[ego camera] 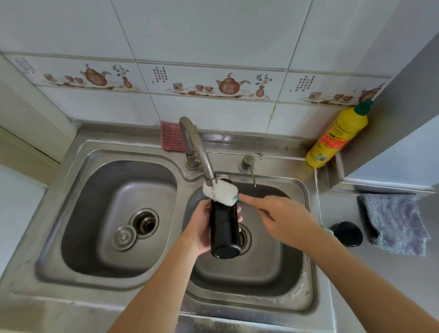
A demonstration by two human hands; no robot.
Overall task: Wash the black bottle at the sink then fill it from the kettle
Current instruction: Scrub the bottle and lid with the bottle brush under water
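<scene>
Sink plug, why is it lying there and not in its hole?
The round metal sink plug lies loose on the floor of the left basin, beside the open drain rather than seated in it. Nothing looks spilled or broken.

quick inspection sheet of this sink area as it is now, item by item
surface: steel double sink, plug loose in the left basin by the drain; steel counter to the right
job's things: black bottle over the right basin; white sponge brush at its mouth, under the tap; black lid on the counter; kettle not seen
clutter: yellow detergent bottle, grey cloth, red scrubber
grippers: left hand holds the bottle; right hand holds the brush handle, forefinger extended
cables: nothing seen
surroundings: white tiled wall, teapot border
</scene>
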